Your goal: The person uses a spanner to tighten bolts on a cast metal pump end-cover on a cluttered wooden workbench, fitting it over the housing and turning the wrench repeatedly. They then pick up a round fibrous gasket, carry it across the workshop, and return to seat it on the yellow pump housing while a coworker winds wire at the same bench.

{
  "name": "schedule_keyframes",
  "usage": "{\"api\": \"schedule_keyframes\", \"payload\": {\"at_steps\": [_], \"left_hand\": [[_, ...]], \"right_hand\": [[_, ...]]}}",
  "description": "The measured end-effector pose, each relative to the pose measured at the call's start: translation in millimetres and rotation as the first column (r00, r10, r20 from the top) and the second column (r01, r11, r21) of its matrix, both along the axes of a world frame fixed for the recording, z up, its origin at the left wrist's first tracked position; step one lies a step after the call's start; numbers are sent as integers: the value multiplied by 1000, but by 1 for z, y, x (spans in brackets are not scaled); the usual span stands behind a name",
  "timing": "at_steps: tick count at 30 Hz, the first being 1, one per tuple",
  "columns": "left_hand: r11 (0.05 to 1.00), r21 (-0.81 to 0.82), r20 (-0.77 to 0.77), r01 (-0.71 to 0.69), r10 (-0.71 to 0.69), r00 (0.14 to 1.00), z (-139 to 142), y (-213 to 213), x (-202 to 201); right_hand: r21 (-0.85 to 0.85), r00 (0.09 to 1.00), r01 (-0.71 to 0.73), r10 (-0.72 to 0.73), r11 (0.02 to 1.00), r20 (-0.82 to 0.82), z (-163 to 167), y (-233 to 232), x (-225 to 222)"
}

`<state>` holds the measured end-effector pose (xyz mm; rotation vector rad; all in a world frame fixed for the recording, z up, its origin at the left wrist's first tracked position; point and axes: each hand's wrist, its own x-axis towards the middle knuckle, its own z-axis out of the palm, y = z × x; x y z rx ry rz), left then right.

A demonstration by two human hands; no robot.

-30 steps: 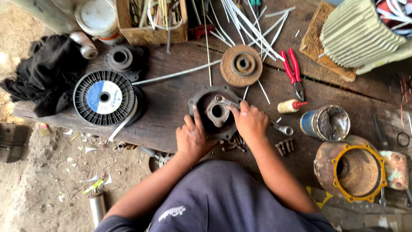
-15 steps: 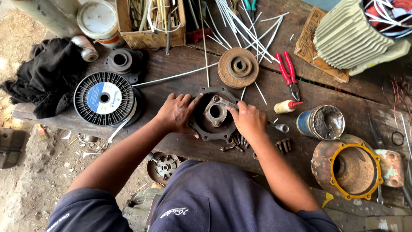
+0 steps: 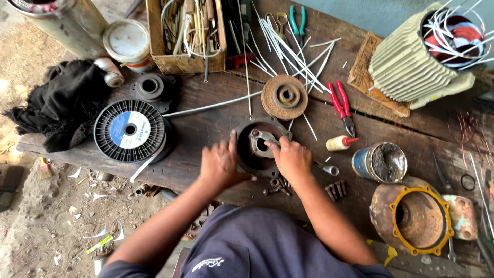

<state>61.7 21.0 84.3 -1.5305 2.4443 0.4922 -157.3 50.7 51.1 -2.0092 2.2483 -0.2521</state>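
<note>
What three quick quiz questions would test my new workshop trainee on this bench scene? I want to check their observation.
1. True or false: the red-handled pliers lie in the wooden box.
2. Which hand rests on the rim of the round motor cover: A left hand, B right hand?
3. Fill in: the wire spool lies beside a black ____.

Key: 1 false; 2 A; 3 cloth.

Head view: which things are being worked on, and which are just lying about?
In hand: round metal cover, small plate inside it, left hand, right hand.
Lying about: wire spool, red pliers, rusty disc, tin, black cloth.
</note>
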Motion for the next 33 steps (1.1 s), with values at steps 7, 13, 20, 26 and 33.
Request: {"api": "schedule_keyframes", "payload": {"at_steps": [7, 13, 20, 26, 33], "left_hand": [[927, -109, 44, 359, -356, 933, 0, -39, 5], [976, -159, -14, 147, -151, 988, -9, -16, -2], [978, -132, -57, -160, 153, 987, -20, 33, -33], [996, -65, -31, -59, 57, 998, -9, 1, -8], [899, -30, 71, 436, -433, 898, -10, -77, 17]], "right_hand": [[10, 1000, -18, 18, 1000, 14, 5, 2, -2], [5, 995, -85, 85, 996, -52, -2, -11, -9], [-25, 992, 3, -7, 1000, -129, -7, 7, 7], [-59, 991, 72, -65, 996, 114, 7, 5, 6], [-27, 961, -53, 58, 998, 272, 12, 17, -10]]}}
